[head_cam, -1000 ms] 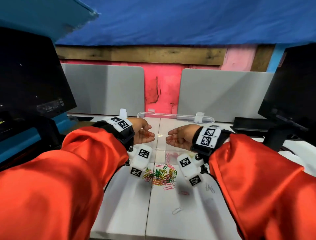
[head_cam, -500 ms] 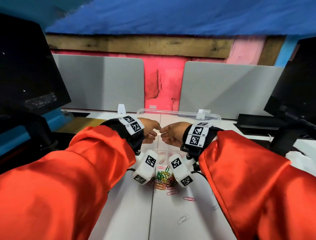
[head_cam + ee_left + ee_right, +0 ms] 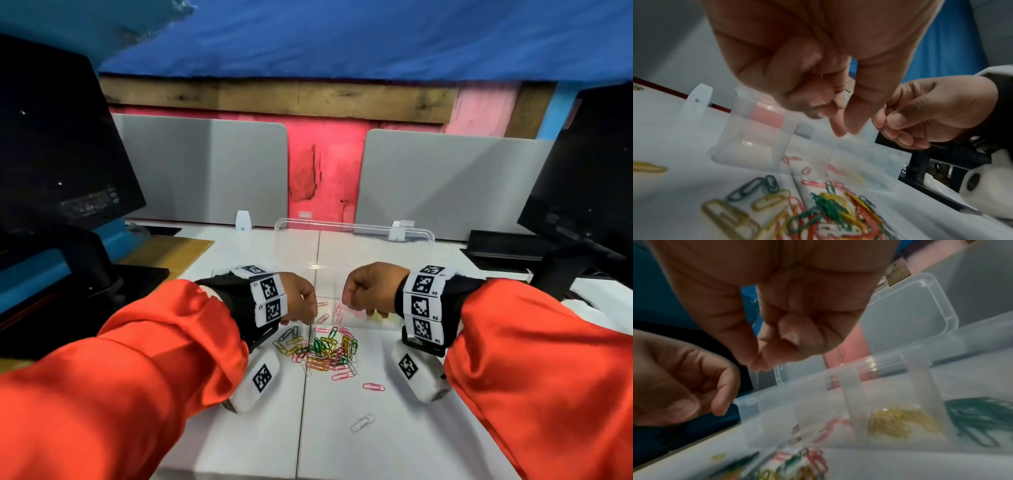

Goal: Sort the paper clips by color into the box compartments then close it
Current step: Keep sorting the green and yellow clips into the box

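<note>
Clear plastic box (image 3: 356,320): lid up, on the white surface (image 3: 342,445) at 12 o'clock of the clips.
Clip pile (image 3: 322,349): mixed colours, between the wrists.
Left hand (image 3: 298,298): fingers curled; hold unclear.
Right hand (image 3: 370,289): curled; hold unclear.

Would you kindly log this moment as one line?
left hand: fingers curled, over box | right hand: fingers curled, over box | clear box: open | clip pile: unsorted
</note>
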Demonstrator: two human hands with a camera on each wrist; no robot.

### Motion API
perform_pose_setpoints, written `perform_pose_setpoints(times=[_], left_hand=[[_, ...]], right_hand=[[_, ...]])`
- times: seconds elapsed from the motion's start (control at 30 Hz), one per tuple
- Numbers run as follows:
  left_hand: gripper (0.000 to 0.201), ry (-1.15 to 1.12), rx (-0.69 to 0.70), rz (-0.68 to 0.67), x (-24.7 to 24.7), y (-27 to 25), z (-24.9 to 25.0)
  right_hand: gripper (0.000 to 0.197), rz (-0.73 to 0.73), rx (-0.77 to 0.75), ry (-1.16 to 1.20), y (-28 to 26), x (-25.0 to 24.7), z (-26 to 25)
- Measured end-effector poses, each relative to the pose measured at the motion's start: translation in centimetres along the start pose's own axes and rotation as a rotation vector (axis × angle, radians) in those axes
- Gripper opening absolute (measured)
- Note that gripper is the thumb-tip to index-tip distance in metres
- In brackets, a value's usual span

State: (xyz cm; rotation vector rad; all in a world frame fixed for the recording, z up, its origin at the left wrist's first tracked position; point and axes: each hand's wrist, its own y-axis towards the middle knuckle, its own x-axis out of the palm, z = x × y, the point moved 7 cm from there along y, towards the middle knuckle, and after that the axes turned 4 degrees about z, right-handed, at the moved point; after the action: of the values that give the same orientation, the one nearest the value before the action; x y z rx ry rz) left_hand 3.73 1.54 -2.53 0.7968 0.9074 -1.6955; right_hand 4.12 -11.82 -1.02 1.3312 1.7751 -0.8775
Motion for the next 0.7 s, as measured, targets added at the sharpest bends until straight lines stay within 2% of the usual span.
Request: perform_pose_setpoints(times=[0.17, 0.3, 0.4, 0.5, 0.6, 0.7], left_hand=[[0.011, 0.178, 0.042, -0.024, 1.8, -0.6, 0.5], [0.006, 0.239, 0.075, -0.121, 4.0, -1.5, 0.8], [0.009, 0.343, 0.116, -0.173, 5.1, -1.9, 1.8], [0.023, 0.340, 0.115, -0.247, 6.0, -1.7, 2.7], [0.030, 0.345, 0.117, -0.281, 6.6, -1.4, 3.6], [0.032, 0.364, 0.093, -0.290, 7.2, -1.2, 3.6]], right_hand=[[0.013, -0.111, -0.004, -0.136, -1.6, 1.5, 1.0], [0.010, -0.195, -0.008, -0.284, -3.2, 2.8, 2.2], [0.012, -0.291, -0.013, -0.338, -4.2, 4.0, 3.2], [0.007, -0.324, -0.028, -0.405, -4.6, 5.2, 3.4], [0.023, -0.327, -0.053, -0.459, -4.3, 6.0, 3.3], [0.025, -0.349, -0.063, -0.440, -4.3, 6.1, 3.1]])
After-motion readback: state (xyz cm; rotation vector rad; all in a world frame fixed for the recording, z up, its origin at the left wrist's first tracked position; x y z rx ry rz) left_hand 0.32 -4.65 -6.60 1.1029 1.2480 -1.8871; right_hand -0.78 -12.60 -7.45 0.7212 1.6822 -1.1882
